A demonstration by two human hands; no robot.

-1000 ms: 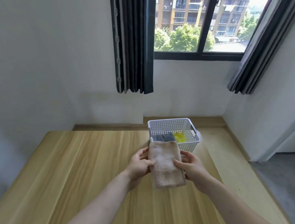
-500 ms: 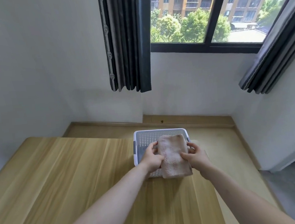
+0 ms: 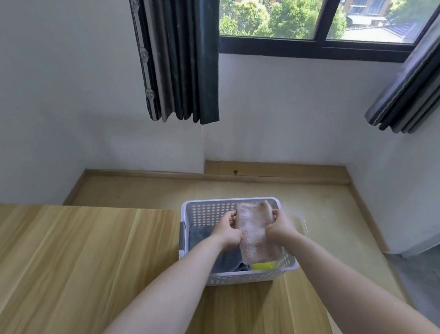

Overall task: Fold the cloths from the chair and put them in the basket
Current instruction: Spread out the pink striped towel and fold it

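Left hand (image 3: 228,234) clamped on the left edge of a folded, fluffy pale-pink cloth (image 3: 254,237), held lengthwise over the white perforated basket (image 3: 249,276) at the table's (image 3: 88,258) far corner; right hand (image 3: 280,228) gripping its right edge.

Folded pink cloth (image 3: 254,237) in both hands, left hand (image 3: 227,232) and right hand (image 3: 279,228), over white basket (image 3: 249,276) on wooden table (image 3: 75,259)

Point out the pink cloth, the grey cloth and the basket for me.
pink cloth (image 3: 254,233), head view, middle of the folded face
grey cloth (image 3: 228,262), head view, near fold in the basket
basket (image 3: 249,276), head view, near wall
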